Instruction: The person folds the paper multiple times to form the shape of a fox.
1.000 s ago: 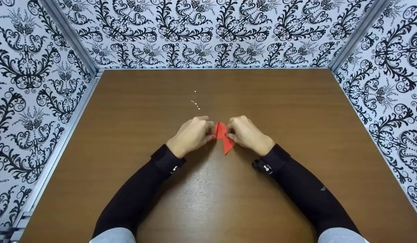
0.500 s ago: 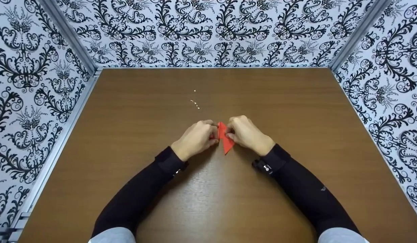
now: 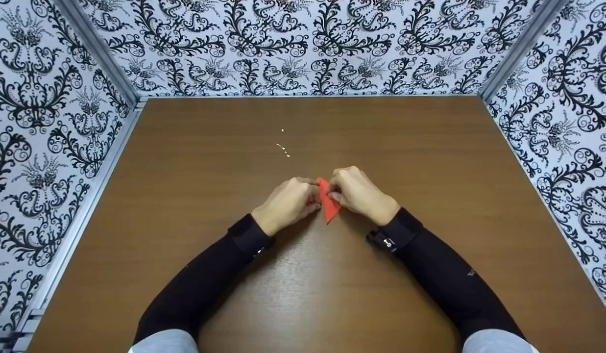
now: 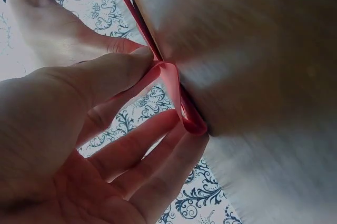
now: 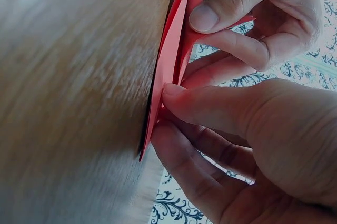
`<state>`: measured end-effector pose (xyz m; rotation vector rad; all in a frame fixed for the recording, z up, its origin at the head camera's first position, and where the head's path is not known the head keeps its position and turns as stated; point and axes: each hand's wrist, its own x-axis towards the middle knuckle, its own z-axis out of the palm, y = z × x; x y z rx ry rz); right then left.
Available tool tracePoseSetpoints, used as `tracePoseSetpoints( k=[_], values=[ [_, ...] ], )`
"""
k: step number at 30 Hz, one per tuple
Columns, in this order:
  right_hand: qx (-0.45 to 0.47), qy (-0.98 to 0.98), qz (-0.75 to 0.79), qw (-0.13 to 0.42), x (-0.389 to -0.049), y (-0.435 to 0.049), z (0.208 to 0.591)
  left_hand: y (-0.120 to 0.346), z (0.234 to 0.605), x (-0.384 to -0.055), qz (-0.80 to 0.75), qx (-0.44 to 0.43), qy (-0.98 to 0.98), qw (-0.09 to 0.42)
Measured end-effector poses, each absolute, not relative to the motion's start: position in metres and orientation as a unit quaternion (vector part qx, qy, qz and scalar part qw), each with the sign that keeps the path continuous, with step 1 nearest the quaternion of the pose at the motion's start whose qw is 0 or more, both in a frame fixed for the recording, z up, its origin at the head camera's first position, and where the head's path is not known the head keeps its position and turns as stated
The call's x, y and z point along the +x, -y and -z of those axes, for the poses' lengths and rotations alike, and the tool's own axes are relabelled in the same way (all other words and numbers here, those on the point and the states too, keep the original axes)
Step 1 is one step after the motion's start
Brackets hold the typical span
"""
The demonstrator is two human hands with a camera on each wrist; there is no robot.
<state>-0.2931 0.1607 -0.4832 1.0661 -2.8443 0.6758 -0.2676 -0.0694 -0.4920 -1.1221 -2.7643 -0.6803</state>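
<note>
A folded piece of red paper lies on the wooden table between both hands, its pointed end toward the person. The left hand pinches a flap on its left side between thumb and fingers; in the left wrist view this flap curls over in a loop. On the other side, the right hand holds the paper with thumb and fingertips. Seen from the right wrist, the flat layer stands close along the table, with the right thumb against it. Fingers hide much of the paper's left part.
The brown wooden table has small bright specks beyond the hands. Patterned black-and-white walls stand at the back and both sides, with grey metal posts at the corners.
The left hand has moved right and slightly toward the person, bringing the left flap over toward the right part of the paper. The right hand has stayed nearly still.
</note>
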Motion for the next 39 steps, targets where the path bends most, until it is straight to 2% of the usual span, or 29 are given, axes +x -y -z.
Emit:
tracePoseSetpoints(
  k=[4,14,21,28,39],
  values=[
    [0.346,0.912,-0.218,0.019,-0.294,-0.161,0.483,0.070,0.491,-0.267,0.213,-0.372,0.903,0.037],
    [0.343,0.912,-0.223,0.017,-0.294,-0.163,0.485,0.076,0.488,-0.266,0.230,-0.384,0.894,-0.014],
    [0.340,0.913,-0.226,0.014,-0.296,-0.162,0.481,0.081,0.490,-0.266,0.254,-0.397,0.882,-0.015],
    [0.317,0.922,-0.223,-0.014,-0.301,-0.156,0.477,0.084,0.492,-0.265,0.255,-0.395,0.882,-0.027],
    [0.266,0.940,-0.212,-0.028,-0.309,-0.146,0.475,0.083,0.493,-0.265,0.260,-0.396,0.881,-0.009]
  ],
)
